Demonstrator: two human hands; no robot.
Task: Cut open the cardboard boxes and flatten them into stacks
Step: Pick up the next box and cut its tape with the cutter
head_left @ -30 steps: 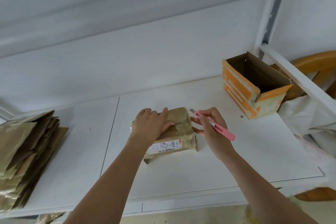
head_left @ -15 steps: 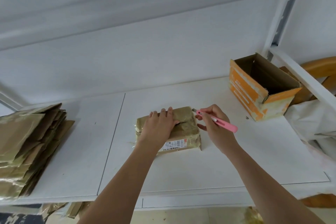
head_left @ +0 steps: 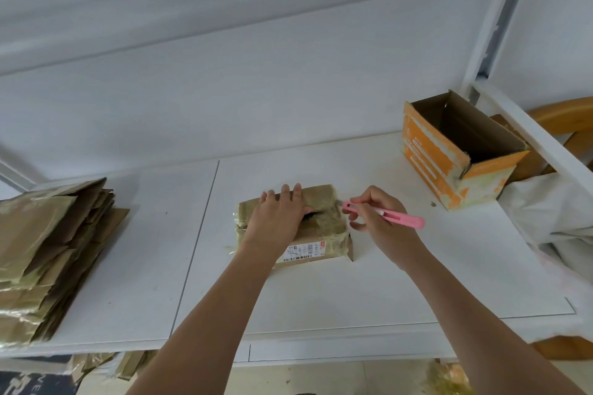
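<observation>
A squat, tape-wrapped cardboard box point(head_left: 321, 228) with a white label is pressed flat against the white table point(head_left: 417, 282) at its centre by the left hand point(head_left: 276, 218), fingers straight. A slim pink plastic cutter point(head_left: 385, 214) is pinched in the right hand point(head_left: 378, 221), its tip laid at the box's right top edge. A stack point(head_left: 48, 250) of flattened, glossy brown cardboard is seen at left, an open orange box point(head_left: 449, 163) at right.

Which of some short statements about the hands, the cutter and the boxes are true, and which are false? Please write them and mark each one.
1. The right hand holds a pink cutter. True.
2. The left hand rests on the taped box. True.
3. The orange box is taped closed. False: its top is open.
4. The flattened cardboard stack lies at the right. False: it lies at the left.
</observation>
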